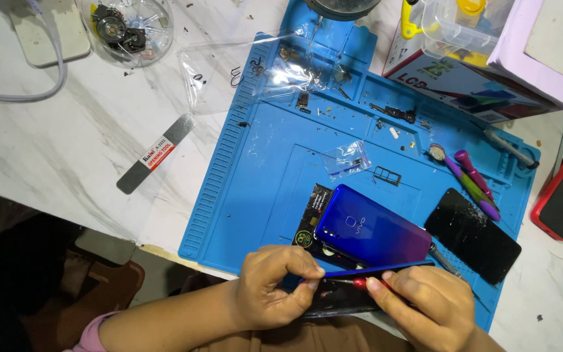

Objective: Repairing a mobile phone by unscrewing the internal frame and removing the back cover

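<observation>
Red screwdriver (358, 283) tip hidden by left hand (272, 285), phone (333, 296) half covered

Blue-to-purple phone back cover (369, 228), blue mat (255, 176)

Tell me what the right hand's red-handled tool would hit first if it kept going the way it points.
Most likely the left hand's fingertips: the red-handled tool in the right hand points left along the phone frame, though depth is unclear.

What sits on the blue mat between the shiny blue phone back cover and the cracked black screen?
In the head view, only bare blue mat separates the blue back cover from the cracked black screen; a thin metal tool tip lies just below that gap.
</observation>
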